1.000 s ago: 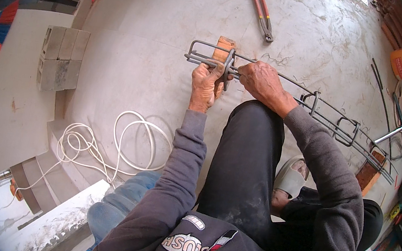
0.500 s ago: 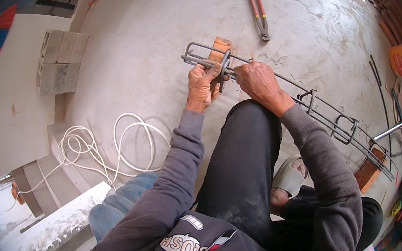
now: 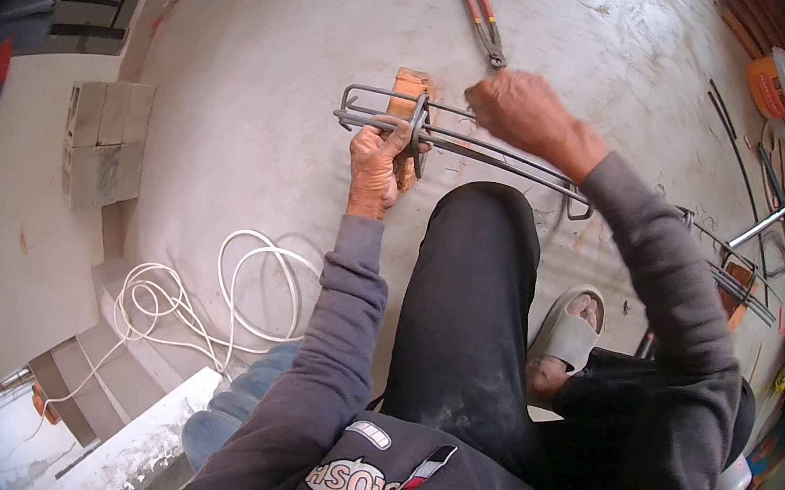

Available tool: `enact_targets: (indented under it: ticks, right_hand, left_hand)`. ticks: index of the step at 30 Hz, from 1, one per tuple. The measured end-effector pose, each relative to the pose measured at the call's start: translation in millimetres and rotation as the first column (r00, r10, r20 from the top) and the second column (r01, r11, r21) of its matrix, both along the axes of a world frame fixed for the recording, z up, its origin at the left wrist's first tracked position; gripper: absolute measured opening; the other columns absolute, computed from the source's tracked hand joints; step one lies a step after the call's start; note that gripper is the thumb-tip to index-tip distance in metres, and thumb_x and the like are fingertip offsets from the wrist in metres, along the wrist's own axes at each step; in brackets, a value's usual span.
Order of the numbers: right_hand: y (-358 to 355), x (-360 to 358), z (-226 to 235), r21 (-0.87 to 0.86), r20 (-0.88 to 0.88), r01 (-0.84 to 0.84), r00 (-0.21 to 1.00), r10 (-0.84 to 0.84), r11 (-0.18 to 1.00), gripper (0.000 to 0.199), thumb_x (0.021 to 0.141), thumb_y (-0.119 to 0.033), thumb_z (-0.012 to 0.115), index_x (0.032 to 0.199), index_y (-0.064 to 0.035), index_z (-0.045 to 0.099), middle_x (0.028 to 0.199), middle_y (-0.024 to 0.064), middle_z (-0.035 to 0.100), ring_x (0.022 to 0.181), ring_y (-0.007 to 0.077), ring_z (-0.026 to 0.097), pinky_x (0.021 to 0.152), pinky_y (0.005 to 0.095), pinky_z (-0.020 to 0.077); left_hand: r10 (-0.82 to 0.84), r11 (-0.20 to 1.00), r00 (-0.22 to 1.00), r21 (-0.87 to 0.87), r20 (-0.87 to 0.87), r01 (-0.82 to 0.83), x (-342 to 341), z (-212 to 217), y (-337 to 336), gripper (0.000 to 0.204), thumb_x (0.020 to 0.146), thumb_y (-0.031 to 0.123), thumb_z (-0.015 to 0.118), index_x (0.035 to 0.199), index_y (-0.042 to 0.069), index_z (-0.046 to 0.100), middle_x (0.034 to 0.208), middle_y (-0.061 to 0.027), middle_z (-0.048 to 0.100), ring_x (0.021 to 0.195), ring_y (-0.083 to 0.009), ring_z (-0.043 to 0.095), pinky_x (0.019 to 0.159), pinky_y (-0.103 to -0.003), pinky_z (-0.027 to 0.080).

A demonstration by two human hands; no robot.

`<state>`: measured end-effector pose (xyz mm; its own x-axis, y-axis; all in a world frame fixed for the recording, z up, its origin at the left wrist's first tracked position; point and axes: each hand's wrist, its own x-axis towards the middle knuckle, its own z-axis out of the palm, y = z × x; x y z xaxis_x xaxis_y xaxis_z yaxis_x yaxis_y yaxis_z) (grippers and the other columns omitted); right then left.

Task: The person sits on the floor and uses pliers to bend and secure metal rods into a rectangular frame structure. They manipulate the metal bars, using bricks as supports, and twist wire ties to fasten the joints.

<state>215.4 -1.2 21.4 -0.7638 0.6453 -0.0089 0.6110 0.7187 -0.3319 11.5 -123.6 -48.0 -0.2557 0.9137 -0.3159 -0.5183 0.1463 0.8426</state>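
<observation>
A long cage of steel rebar (image 3: 502, 153) with square stirrups lies across the floor, its near-left end over an orange brick (image 3: 411, 83). My left hand (image 3: 375, 166) is closed at that end, thumb and fingers pinching the upright stirrup (image 3: 418, 126) against the bars. Above the cage, my right hand (image 3: 531, 115) is raised with its fingers curled; whether anything small is in it is hidden. Just beyond its knuckles lie red-handled pincers (image 3: 484, 21), jaws toward the hand; I cannot tell whether they touch.
Another brick (image 3: 734, 297) supports the cage's far right end. A white cable (image 3: 172, 304) lies coiled at the left, near stacked grey blocks (image 3: 110, 137). An orange bucket (image 3: 775, 84) and assorted tools line the right edge. My sandaled foot (image 3: 570, 331) stands beside my knee.
My right hand has left the bars by the stirrup and risen up and away, toward the pincers. My left hand keeps its hold. The whole view has shifted slightly.
</observation>
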Motion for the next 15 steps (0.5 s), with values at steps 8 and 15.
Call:
enact_targets:
  ticks: [8,15]
  right_hand:
    - [52.7,99.5,73.5,0.366,0.097,-0.151,0.988,0.123,0.918,0.02,0.093,-0.01,0.059,0.076,0.0007,0.062,0.065,0.0148,0.062,0.061,0.0272,0.065,0.06,0.0405,0.0513]
    - [-46.7,243.1,90.5,-0.542,0.184,0.2,0.976,-0.116,0.816,0.011,0.073,-0.003,0.061,0.078,0.0022,0.07,0.063,0.0098,0.063,0.055,0.0171,0.061,0.056,0.0334,0.0482]
  left_hand:
    - [0.018,0.999,1.0,0.033,-0.011,-0.017,-5.0,-5.1,-3.1,0.018,0.091,0.008,0.071,0.098,0.0,0.056,0.087,-0.0125,0.069,0.071,-0.0218,0.07,0.073,-0.04,0.064]
    - [-0.01,0.998,1.0,0.059,-0.013,0.01,8.5,-9.2,0.1,0.021,0.092,0.01,0.07,0.101,0.0,0.053,0.088,-0.0146,0.069,0.073,-0.0224,0.071,0.076,-0.041,0.063]
